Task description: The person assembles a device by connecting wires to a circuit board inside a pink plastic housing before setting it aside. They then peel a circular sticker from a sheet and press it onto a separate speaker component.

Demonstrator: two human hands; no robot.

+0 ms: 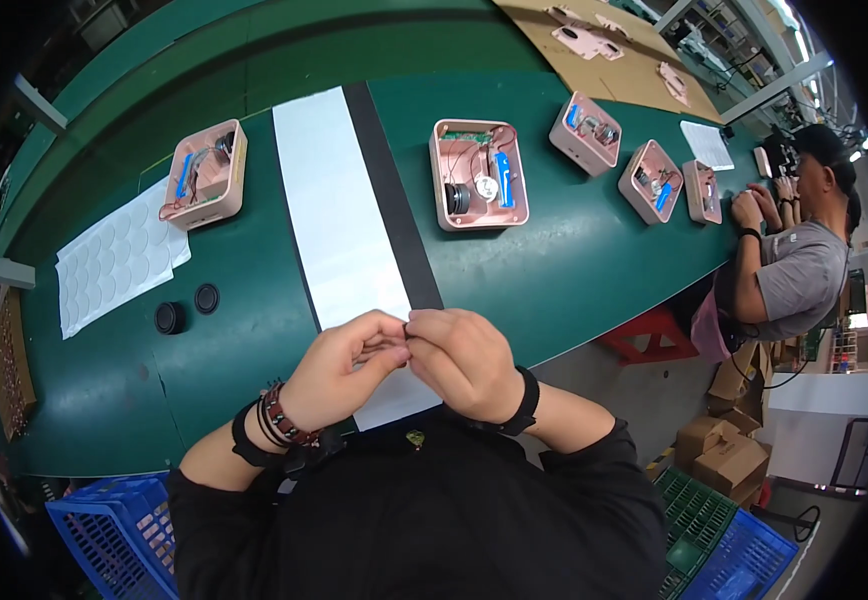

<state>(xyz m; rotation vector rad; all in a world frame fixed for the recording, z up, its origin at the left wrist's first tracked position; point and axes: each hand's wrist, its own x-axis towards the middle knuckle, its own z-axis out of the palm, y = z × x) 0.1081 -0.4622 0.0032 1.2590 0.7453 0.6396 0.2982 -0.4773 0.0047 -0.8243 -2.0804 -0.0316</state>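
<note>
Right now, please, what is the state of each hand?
Left hand: closed, fingertips pinching a small dark part, too small to identify.
Right hand: closed, pinching the same part.

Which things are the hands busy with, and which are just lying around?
Busy with:
- left hand and right hand pinching a small dark part

Lying around:
- pink open case
- second pink case
- two black round discs
- white sticker sheets
</note>
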